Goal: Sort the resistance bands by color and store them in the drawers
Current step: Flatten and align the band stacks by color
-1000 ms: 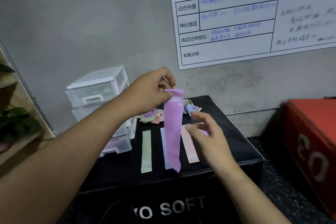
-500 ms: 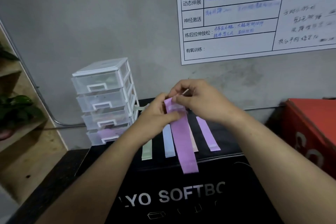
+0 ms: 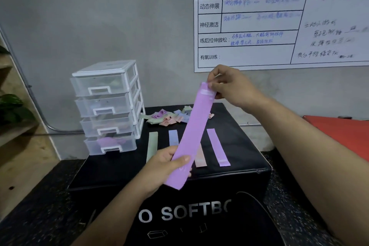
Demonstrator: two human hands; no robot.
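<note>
Leftmost, well left of the black padded leather-look box (image 3: 239, 168), a raw wooden shelf (image 3: 8, 70) carries glossy dark green leaves (image 3: 12, 106). At the box's left edge stands a clear plastic four-drawer tower with a white frame (image 3: 107, 106). All its drawer fronts are pushed in, and something purple shows through the bottom one. Whether the tower rests on the box or just beside it is hard to tell.

On the box's flat top, four matte rubbery strips lie side by side with bare black gaps between them: a pale green flat band (image 3: 152, 146), a light blue flat band (image 3: 173, 138), a pink flat band (image 3: 200, 159) and a lilac flat band (image 3: 217, 147). Behind them, toward the box's back edge, sits a crumpled heap of mixed pastel bands (image 3: 167, 119).

Above the box's front half, the long smooth purple resistance band (image 3: 191, 136) slants in the air, touching nothing beneath it. The left hand (image 3: 159, 168) grips its lower end, thumb across the front and fingers curled behind. The right hand (image 3: 229, 88) pinches its upper end between thumb and fingertips.

The box's right half lies bare to its rounded seam edge. On the grey wall above the box hangs a glossy white gridded whiteboard (image 3: 279, 16). Right of the box, past a strip of speckled dark floor, sits a red padded box (image 3: 343, 136).
</note>
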